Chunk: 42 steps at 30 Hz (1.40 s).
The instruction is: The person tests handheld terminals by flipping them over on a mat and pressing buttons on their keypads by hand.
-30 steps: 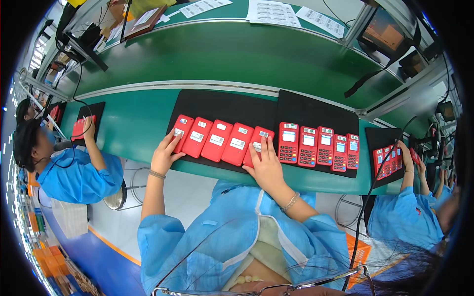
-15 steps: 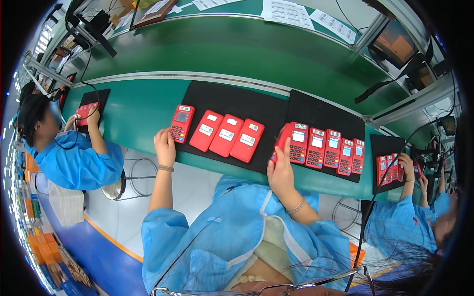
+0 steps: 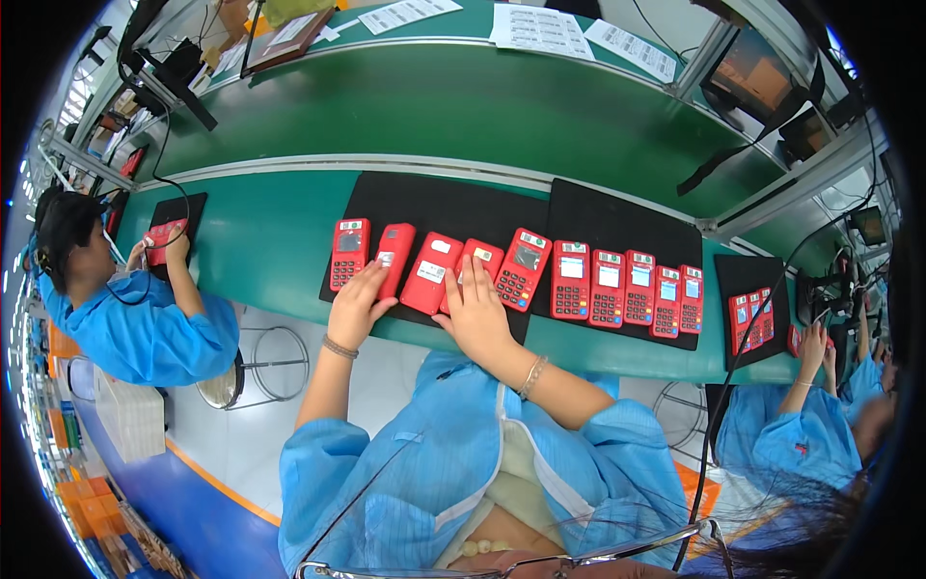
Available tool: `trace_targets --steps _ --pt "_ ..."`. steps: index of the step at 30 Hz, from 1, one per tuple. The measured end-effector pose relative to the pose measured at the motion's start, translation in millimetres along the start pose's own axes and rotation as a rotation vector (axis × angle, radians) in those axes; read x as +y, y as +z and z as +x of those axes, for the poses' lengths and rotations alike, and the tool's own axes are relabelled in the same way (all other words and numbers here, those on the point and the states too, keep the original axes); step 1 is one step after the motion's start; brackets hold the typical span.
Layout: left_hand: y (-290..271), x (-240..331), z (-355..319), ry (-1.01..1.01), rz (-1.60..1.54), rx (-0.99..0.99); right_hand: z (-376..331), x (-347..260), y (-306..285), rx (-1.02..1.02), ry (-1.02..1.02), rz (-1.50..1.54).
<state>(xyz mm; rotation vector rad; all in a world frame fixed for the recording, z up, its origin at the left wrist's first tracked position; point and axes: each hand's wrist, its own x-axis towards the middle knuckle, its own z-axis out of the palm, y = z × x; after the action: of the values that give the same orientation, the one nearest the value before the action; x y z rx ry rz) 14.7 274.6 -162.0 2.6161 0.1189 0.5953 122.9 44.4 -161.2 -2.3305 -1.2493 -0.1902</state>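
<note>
A row of red card payment terminals lies across the dark mats. My left hand is closed at the lower end of a tilted terminal, which shows its side edge and part of a white label. My right hand rests with stretched, slightly spread fingers over a face-down terminal, covering much of it. Between the hands another face-down terminal shows its white labels. Left of them a face-up terminal has a dark screen, as does the slanted terminal just right of my right hand.
Several terminals with lit screens stand in line on the right mat. A raised green shelf runs behind the green bench. Co-workers sit at left and right. A black cable hangs at right.
My right hand has let go of a terminal, now lying face-up, and moved left onto a face-down one. My left hand has shifted right to the second terminal, which is now tilted.
</note>
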Motion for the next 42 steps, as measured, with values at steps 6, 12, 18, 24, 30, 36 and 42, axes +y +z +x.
trace_targets --steps 6,12,18,24,30,36,42 --pt "4.1 0.4 -1.6 -0.098 -0.012 0.225 -8.8 -2.3 -5.5 0.085 -0.136 -0.118" --pt "2.0 74.0 26.0 0.178 0.105 -0.012 -13.5 11.8 -15.9 0.235 -0.039 0.337" --pt "37.7 47.2 16.5 0.163 0.052 0.061 -22.5 16.4 -26.1 0.225 0.125 0.501" --pt "44.6 29.5 12.4 -0.021 0.127 0.159 -10.3 20.8 -25.2 0.208 0.184 0.357" --pt "10.2 16.9 5.6 -0.342 0.434 0.099 -39.0 23.3 -47.6 0.081 0.241 -0.064" --pt "11.4 -4.3 7.9 -0.202 0.282 -0.069 -38.2 29.0 -29.4 -0.047 0.242 -0.156" --pt "15.5 9.9 17.8 -0.123 0.297 -0.098 -13.4 35.6 -27.0 -0.059 0.234 -0.035"
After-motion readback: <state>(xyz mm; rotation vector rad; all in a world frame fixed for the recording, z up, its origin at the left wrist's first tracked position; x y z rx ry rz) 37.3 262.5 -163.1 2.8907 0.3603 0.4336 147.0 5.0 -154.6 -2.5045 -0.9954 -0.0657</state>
